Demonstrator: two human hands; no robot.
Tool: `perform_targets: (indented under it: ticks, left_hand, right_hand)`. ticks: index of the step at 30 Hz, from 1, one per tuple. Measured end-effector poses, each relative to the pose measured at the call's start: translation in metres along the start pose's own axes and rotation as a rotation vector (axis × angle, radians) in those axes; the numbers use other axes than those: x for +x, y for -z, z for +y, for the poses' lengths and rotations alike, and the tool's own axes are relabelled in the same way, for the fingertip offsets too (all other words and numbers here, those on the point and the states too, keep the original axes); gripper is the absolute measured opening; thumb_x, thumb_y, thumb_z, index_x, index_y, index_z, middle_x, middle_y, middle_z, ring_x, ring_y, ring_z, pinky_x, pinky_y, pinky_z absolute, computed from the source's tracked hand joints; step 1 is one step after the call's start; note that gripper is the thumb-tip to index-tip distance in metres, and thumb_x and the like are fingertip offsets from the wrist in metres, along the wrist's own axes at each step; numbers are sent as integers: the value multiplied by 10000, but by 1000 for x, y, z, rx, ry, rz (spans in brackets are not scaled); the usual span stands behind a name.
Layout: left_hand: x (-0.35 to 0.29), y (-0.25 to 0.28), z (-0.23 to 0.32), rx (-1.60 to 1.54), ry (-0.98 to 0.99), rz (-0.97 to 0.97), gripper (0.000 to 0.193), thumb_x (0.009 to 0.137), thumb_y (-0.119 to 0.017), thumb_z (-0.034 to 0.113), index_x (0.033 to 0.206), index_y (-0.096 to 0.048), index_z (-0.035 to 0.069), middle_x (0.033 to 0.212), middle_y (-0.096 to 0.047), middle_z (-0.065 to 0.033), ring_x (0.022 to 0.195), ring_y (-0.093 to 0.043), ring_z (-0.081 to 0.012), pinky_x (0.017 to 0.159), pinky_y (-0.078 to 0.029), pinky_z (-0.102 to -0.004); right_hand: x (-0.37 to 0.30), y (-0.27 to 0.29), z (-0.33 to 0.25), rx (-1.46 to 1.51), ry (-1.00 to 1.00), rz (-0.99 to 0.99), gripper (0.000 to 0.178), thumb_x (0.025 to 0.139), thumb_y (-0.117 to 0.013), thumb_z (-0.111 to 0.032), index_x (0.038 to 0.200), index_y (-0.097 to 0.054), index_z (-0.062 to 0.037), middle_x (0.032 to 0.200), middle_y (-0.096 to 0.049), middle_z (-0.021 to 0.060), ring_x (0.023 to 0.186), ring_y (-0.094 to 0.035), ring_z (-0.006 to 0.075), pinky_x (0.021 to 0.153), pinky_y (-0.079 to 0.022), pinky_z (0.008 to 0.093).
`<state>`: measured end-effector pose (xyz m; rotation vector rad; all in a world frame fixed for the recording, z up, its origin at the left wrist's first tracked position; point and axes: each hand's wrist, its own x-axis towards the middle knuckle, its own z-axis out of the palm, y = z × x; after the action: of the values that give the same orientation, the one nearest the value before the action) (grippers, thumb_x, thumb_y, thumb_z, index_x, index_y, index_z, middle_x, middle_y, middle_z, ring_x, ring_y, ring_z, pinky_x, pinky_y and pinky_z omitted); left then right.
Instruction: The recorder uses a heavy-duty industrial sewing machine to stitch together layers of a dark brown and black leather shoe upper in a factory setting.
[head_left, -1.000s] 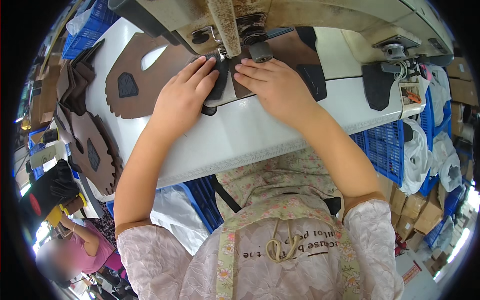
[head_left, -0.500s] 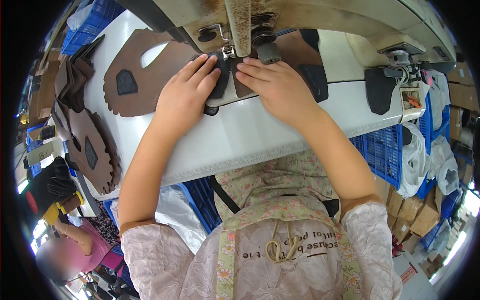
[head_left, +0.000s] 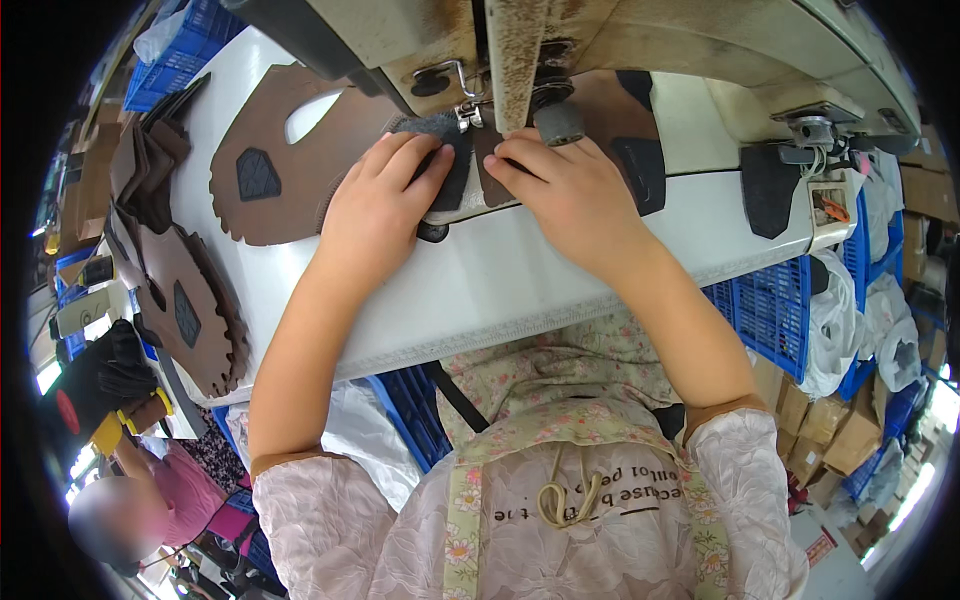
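Observation:
A brown leather piece (head_left: 335, 170) with a scalloped edge, an oval cut-out and black patches lies on the sewing machine's (head_left: 620, 50) bed. My left hand (head_left: 378, 205) rests on a dark patch (head_left: 452, 185) of it, left of the presser foot (head_left: 468, 115). Its fingers are bent, with the thumb apart from them. On the brown part (head_left: 495, 185) to the right lies my right hand (head_left: 570, 200), fingers bent and thumb apart, close below the machine's round grey knob (head_left: 560, 122). Neither hand visibly grips anything; some fingertips are hidden.
Stacked brown leather pieces (head_left: 185, 310) hang over the white table's (head_left: 470, 290) left end. A black piece (head_left: 765, 190) lies at the right. Blue crates (head_left: 770, 310) and white bags stand below. Another person in pink (head_left: 195, 500) works at the lower left.
The fingers of both hands have gone from flat to bent, and the thumbs stand apart from them. The leather keeps nearly the same place under the machine; the whole view has shifted slightly.

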<state>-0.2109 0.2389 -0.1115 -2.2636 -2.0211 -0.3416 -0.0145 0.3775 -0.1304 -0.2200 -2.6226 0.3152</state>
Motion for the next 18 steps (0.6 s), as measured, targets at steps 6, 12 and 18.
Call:
perform_targets:
  ticks: [6,12,18]
  left_hand:
    - [2,3,5,-16,26,28,448,771,-584,41,1214,-647,41,1163,-595,-103,1150,-569,-305,976,-491,-407]
    - [-6,5,9,53,55,21,607,680,-598,-48,1276,-619,64,1199,-601,-98,1164,-579,-302,919,-511,-402]
    - [-15,7,4,59,-32,-8,560,718,-590,-12,1275,-611,40,1311,-609,-111,1261,-554,-293,959,-500,-409]
  right_hand:
    - [-1,1,0,-20,27,-3,295,828,-565,-113,1088,-681,-36,1144,-680,78,1130,-615,226,1099,-425,381]
    - [-1,4,2,-39,44,-23,300,831,-563,-118,1091,-683,-29,1173,-681,83,1151,-611,219,1120,-405,378]
    - [-1,7,6,-35,57,-37,304,840,-556,-118,1101,-684,-26,1179,-682,78,1172,-602,221,1124,-398,378]
